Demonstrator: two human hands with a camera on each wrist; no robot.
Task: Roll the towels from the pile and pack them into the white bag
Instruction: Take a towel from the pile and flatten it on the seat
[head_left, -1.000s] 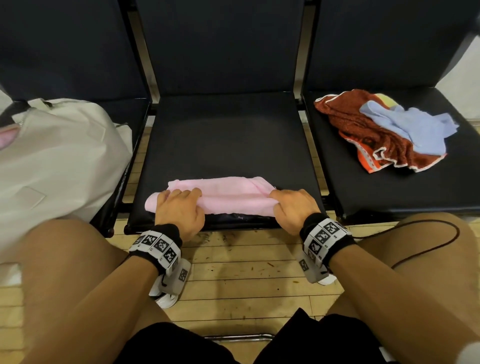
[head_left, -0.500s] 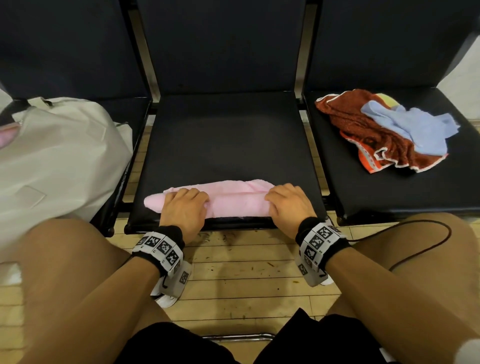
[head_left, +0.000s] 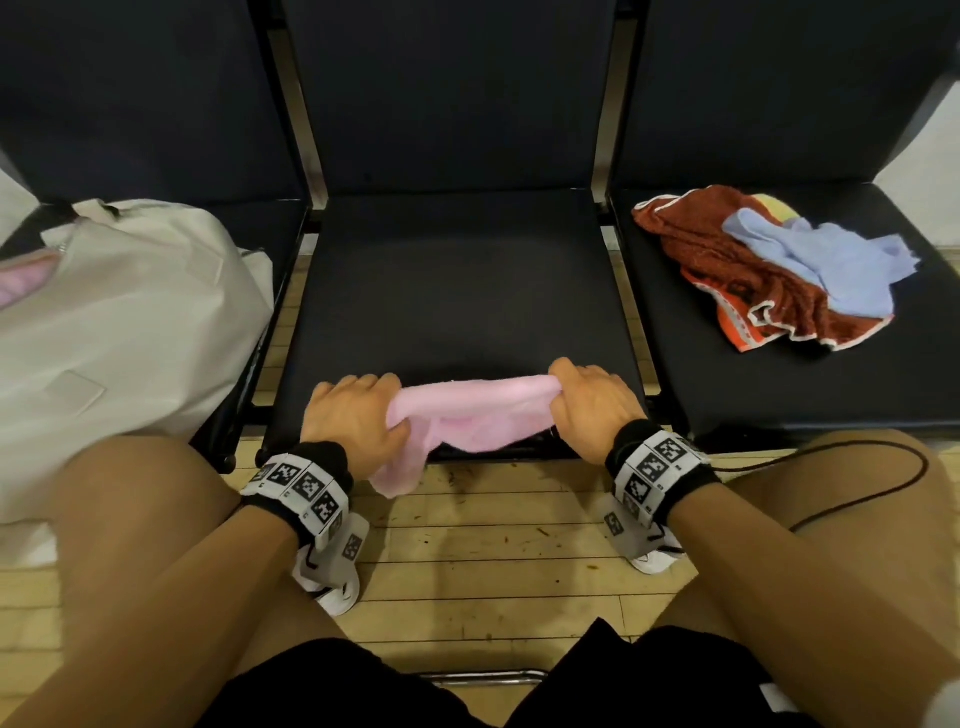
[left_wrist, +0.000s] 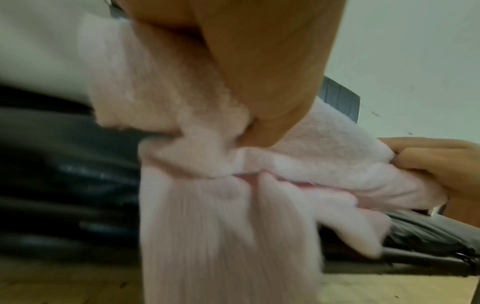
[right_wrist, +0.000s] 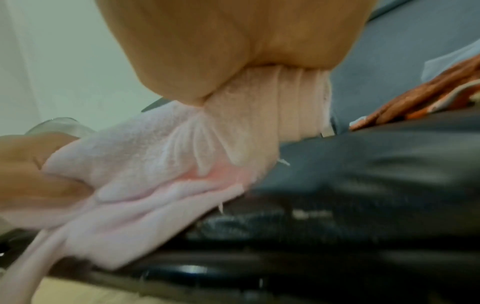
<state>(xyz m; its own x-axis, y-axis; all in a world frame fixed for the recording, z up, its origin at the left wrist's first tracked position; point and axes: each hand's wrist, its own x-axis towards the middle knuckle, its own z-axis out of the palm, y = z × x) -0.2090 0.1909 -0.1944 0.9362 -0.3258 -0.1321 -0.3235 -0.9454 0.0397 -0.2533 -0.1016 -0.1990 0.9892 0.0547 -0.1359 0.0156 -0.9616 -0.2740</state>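
While both your left hand (head_left: 353, 421) and right hand (head_left: 592, 402) are gripping the pink towel (head_left: 467, 415) — loose, unrolled — the pile (head_left: 769, 270) far right is awaiting the white bag (head_left: 119, 312).

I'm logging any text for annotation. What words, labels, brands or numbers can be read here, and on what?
None readable.
Wristbands: black-and-white square marker patterns only, no letters or numbers.
Red towel: a printed orange border, too small and blurred to read.
White bag: a blank patch, no text visible.

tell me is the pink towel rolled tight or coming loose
Coming loose: the pink towel is bunched between the left hand and right hand, with a flap hanging off the seat edge.
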